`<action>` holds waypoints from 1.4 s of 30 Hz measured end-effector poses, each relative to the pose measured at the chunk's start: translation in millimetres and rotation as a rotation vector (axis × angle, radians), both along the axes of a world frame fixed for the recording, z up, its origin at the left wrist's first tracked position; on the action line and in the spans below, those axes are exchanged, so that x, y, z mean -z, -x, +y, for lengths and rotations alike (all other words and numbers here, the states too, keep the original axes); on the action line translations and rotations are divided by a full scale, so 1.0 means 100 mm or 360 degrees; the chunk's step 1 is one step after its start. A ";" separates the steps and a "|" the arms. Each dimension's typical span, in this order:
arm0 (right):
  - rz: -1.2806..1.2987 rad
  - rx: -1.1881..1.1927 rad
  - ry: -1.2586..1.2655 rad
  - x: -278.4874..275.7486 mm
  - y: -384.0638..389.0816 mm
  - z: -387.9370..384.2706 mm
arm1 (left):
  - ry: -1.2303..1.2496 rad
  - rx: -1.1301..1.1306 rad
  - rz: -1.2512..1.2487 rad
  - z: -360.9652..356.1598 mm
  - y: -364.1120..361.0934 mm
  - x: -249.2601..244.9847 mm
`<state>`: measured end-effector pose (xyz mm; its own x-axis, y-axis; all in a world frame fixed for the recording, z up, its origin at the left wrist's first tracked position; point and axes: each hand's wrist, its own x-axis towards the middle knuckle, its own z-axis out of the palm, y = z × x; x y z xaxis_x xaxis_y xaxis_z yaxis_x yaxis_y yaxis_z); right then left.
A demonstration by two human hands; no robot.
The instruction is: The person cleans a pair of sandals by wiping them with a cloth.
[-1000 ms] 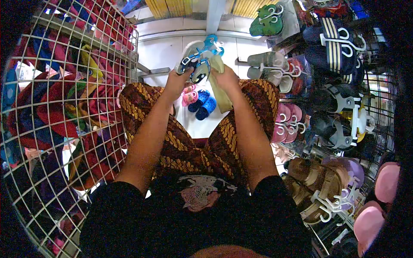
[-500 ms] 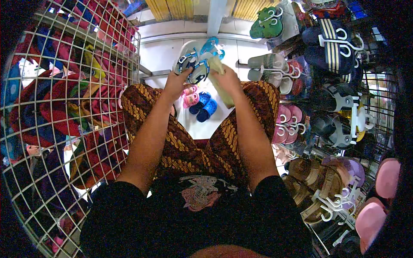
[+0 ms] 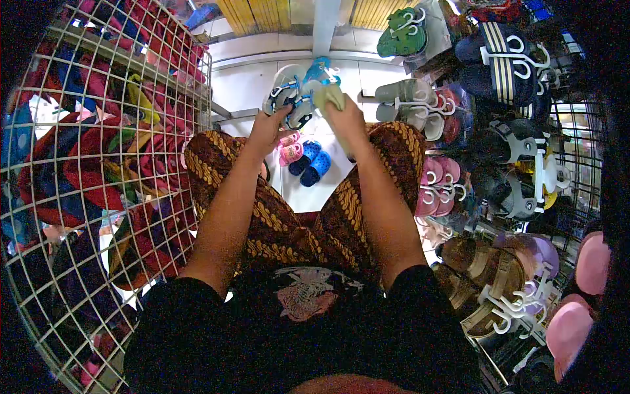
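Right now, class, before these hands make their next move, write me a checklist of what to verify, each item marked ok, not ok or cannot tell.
1. Left hand has hold of the sandals: ok.
2. Right hand grips the cloth: ok.
3. A hand is free for something else: not ok, both are occupied.
4. Blue clogs stand apart from both hands: ok.
5. Pink clogs untouched by the left hand: cannot tell, they nearly line up.
6. Sandals free of dirt: cannot tell, too small.

Open gap between the knees point(image 3: 216, 154), blue clogs point(image 3: 316, 167) within it, wire grid point(image 3: 121, 58) walling left, hanging sandals point(image 3: 500, 82) crowding right
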<state>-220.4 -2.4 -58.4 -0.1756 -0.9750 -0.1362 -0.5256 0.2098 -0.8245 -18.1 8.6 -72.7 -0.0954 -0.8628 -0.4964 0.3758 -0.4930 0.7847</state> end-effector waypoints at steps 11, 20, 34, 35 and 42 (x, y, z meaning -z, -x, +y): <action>-0.0280 -0.0034 -0.0063 0.02 -0.04 0.00 | -0.0133 -0.0026 0.0277 -0.03 -0.06 0.03; -0.0107 0.0035 -0.0156 0.08 0.04 -0.05 | -0.0144 -0.0076 0.0197 0.00 -0.03 0.04; -0.0097 0.0027 -0.0203 0.13 0.00 -0.04 | -0.0174 -0.0047 0.0240 -0.03 -0.03 0.09; -0.0100 0.0097 -0.0241 0.18 0.02 -0.08 | -0.0158 -0.0034 0.0238 -0.02 -0.03 0.10; -0.0167 0.0101 -0.0161 0.17 0.04 -0.07 | -0.0122 -0.0021 0.0159 -0.01 0.03 0.00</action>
<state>-224.5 -9.4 -75.5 -0.2162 -0.9427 -0.2541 -0.4205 0.3247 -0.8472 -21.4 7.8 -72.7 -0.1365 -0.8243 -0.5495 0.4573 -0.5445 0.7031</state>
